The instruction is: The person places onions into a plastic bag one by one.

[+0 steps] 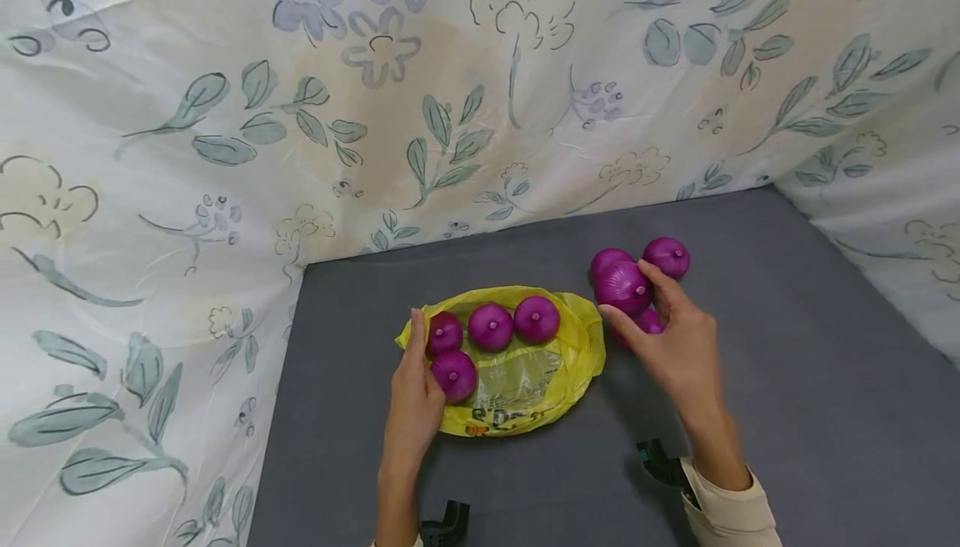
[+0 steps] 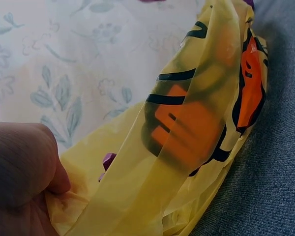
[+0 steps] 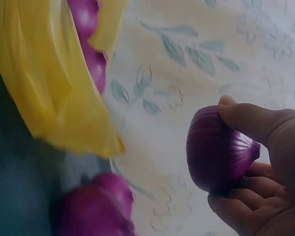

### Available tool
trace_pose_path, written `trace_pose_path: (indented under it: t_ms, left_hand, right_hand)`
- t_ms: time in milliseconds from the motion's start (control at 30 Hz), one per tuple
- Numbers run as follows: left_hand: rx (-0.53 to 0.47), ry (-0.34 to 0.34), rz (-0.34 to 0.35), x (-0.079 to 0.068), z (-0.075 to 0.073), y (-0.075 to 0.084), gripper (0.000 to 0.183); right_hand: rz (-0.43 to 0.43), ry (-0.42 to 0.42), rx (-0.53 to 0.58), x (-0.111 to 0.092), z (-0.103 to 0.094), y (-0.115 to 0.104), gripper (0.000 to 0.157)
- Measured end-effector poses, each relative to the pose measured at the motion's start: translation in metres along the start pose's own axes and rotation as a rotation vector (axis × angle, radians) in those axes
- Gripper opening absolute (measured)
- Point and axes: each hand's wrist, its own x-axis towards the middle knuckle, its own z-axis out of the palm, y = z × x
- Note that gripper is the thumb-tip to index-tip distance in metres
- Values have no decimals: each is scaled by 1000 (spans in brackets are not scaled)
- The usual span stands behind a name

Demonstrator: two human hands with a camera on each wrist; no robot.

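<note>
A yellow plastic bag (image 1: pixel 581 355) lies spread wide on the grey table, with several purple onions (image 1: pixel 491 328) inside, mostly along its far and left sides. My left hand (image 1: pixel 414 405) pinches the bag's left edge; the left wrist view shows thumb and fingers gathering the yellow plastic (image 2: pixel 137 182). Between the thumb and fingers of my right hand (image 1: pixel 678 347) is a purple onion (image 1: pixel 622 287), held right of the bag. In the right wrist view that onion (image 3: pixel 219 150) is raised, its stem end toward the palm.
Around the held onion are more loose onions (image 1: pixel 667 258), partly hidden by it and the right hand. A floral cloth (image 1: pixel 450 113) hangs behind the table (image 1: pixel 787 347) and along both sides. Dark wrist mounts (image 1: pixel 660 462) sit at both wrists.
</note>
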Motion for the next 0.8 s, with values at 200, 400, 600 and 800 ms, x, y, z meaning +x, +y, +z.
trace_pose_path:
  t_ms: [200,400,600,800]
  left_hand:
    - [5,3,5,1,0,0,85]
    - [0,-2,9,1,-1,1,84]
    - [2,0,11,1,-1,1,83]
    - [6,2,5,2,-2,0,83]
  right_hand:
    - [-70,-74,2,-6,20,-11,77]
    - [-113,-152,26,-14,38,-17,80]
    - [-145,-219,95,-20,54,-22,81]
    - [-168,-263,74,-27,68,-26,80]
